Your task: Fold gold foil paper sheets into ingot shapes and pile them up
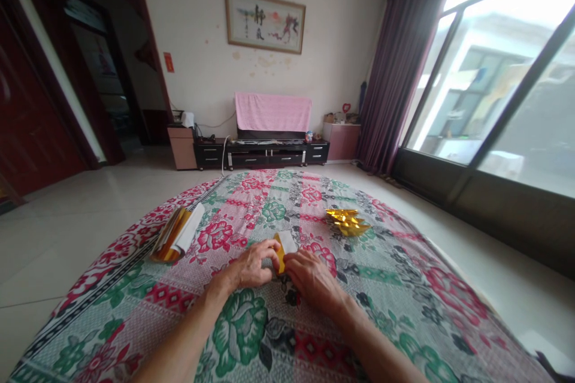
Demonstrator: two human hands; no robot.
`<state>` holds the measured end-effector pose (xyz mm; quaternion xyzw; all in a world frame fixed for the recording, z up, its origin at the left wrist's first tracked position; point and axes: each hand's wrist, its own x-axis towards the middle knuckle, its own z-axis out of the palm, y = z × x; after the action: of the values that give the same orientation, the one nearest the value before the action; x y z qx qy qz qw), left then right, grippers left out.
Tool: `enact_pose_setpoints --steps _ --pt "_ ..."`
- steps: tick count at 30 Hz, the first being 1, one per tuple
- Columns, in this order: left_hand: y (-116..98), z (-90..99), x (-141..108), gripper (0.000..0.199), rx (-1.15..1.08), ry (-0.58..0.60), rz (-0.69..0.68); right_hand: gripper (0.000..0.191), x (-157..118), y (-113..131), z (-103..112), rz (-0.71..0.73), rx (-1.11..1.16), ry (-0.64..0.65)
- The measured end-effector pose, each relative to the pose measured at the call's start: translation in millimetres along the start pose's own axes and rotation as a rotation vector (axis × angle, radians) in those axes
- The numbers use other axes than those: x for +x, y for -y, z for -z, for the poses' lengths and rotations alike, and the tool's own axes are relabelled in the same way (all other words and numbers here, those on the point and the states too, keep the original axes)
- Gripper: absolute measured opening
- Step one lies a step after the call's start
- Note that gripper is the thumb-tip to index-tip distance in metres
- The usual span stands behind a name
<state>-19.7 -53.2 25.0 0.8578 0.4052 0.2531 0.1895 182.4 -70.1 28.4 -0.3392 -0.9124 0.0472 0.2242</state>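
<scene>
A sheet of gold foil paper [280,251] with a white back lies partly folded on the flowered tablecloth, between my two hands. My left hand [256,263] has its fingers curled on the sheet's left edge, thumb and fingertips close together. From the other side my right hand [311,274] presses its bunched fingers on the near right part of the paper. The white side shows beyond the fingertips. To the right sits a small pile of folded gold paper pieces [348,222], and to the left a stack of gold and white paper sheets [175,234] lies bent over.
The round table's flowered cloth [242,323] spreads under everything. Beyond it stand a low black TV cabinet [269,155] and a screen draped with a pink cloth [273,111]. A purple curtain [381,71] and large windows run along the right; a doorway is at left.
</scene>
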Motion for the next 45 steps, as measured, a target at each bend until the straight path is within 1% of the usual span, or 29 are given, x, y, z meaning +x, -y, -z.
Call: enact_pose_setpoints --steps 5,12,17,20,22,25,29,34,38,45 --pt "2.5 -3.5 0.0 0.023 0.002 -0.022 -0.003 0.019 0.9 0.4 -2.6 -0.036 0.017 -0.034" --pt "-0.4 -5.9 -1.7 0.017 0.026 -0.062 -0.006 0.016 -2.6 1.4 -1.2 -0.035 0.091 -0.068" --pt "2.4 -7.3 -1.6 0.015 0.02 -0.054 0.0 0.03 -6.5 -0.5 -2.0 -0.031 0.156 -0.077" --pt "4.7 -7.8 -1.1 0.013 0.014 -0.051 -0.003 0.033 -7.0 -1.7 -3.0 -0.025 0.165 -0.09" --pt "5.1 -7.7 -0.7 0.012 0.012 -0.048 -0.005 0.03 -6.9 -1.0 -3.0 -0.03 0.156 -0.102" --pt "5.0 -7.7 -0.2 0.011 0.019 -0.042 0.003 0.019 -6.1 2.1 -2.5 -0.06 0.135 -0.122" --pt "5.5 -7.9 0.6 0.011 0.022 -0.035 0.011 0.008 -3.3 7.8 -4.0 -0.126 0.108 -0.106" --pt "4.0 -7.3 1.7 0.012 0.032 -0.035 0.012 0.004 0.8 12.4 -6.7 -0.185 0.068 -0.115" --pt "1.3 -7.9 2.8 0.012 0.063 -0.055 0.036 0.007 0.5 8.2 -4.3 -0.161 0.104 -0.09" --pt "-0.6 -13.0 5.5 0.013 0.101 -0.097 0.042 0.018 -4.8 -8.3 -3.3 -0.072 0.226 -0.092"
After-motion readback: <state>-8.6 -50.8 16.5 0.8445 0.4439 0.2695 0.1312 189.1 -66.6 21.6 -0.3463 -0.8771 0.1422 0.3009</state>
